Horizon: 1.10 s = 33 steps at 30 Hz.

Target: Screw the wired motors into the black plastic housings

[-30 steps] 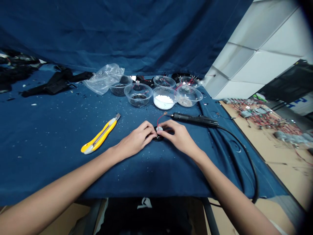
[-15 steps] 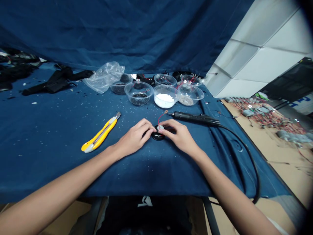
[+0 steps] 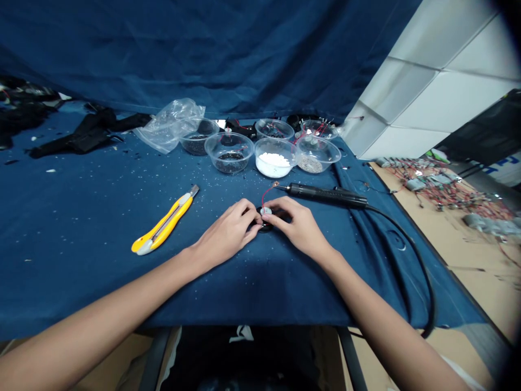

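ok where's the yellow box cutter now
In the head view, the yellow box cutter lies on the blue cloth, left of the left hand and in front of the clear plastic bowls.

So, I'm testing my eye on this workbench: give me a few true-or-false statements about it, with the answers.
1. The left hand and right hand both touch a small black disc. True.
2. The right hand grips the soldering iron. False: the iron lies on the blue cloth, apart from the hand.
3. A yellow utility knife lies to the left of the left hand, unheld. True.
4. The clear plastic bag lies inside the bowl of white granules. False: the bag lies well to the left of that bowl.
5. A red wire runs from between the hands towards the iron's tip. True.
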Motion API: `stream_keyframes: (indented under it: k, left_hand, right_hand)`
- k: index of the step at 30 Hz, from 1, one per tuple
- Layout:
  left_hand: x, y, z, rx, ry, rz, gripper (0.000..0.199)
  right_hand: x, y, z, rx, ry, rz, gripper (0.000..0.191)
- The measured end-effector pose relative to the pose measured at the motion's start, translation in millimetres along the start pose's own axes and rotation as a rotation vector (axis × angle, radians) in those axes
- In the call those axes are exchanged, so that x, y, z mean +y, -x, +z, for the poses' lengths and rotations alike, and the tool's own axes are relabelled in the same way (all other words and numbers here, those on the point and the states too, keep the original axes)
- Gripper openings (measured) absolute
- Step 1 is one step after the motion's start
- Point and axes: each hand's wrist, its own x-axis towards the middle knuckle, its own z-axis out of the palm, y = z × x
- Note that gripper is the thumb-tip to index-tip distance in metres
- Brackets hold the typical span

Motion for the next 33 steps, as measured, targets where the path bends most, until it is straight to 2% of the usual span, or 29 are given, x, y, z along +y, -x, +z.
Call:
stream_keyframes:
  k: [7, 15, 21, 22, 24, 26, 27, 29, 30, 33]
  left_hand:
    - [5.7, -2.6, 0.1, -0.001, -0.07, 0.009, 0.012]
    - [7.9, -4.1, 1.2, 0.021, -0.019, -0.028, 0.013]
    - [3.3, -3.5, -3.3, -0.066, 0.058, -0.039, 0.012]
    - [2.3, -3.5, -7.0, -0.085, 0.082, -0.051, 0.012]
    - [-1.2, -4.2, -18.2, -0.098, 0.107, -0.069, 0.013]
    - [-8.3, -6.2, -33.7, -0.054, 0.082, -0.077, 0.015]
    - [-13.7, -7.7, -42.3, -0.01, 0.054, -0.086, 0.017]
    - [-28.7, -10.4, -59.2, 0.091, -0.024, -0.121, 0.019]
    - [-38.3, -11.1, -67.0, 0.136, -0.068, -0.151, 0.021]
    - [-76.1, -6.8, -87.8, 0.212, -0.2, -0.276, 0.024]
  right_hand:
    - [1.3, -0.3, -1.0, -0.009, 0.007, -0.005, 0.02]
    - [-4.0, -0.7, -1.5, -0.029, 0.076, -0.021, 0.019]
    - [5.4, -1.7, -0.8, -0.049, -0.013, 0.018, 0.022]
    - [5.5, -1.7, -1.9, -0.03, -0.034, 0.023, 0.027]
    - [-0.3, -1.5, -5.2, 0.093, -0.011, -0.02, 0.041]
    - [-13.9, -1.5, -8.7, 0.246, 0.173, -0.181, 0.049]
    - [-22.2, -1.9, -9.9, 0.255, 0.313, -0.292, 0.047]
    - [-37.3, -4.1, -10.1, 0.153, 0.585, -0.48, 0.035]
    - [-42.5, -6.0, -9.3, 0.086, 0.695, -0.514, 0.03]
    - [-44.3, -12.8, -5.1, -0.049, 0.884, -0.445, 0.023]
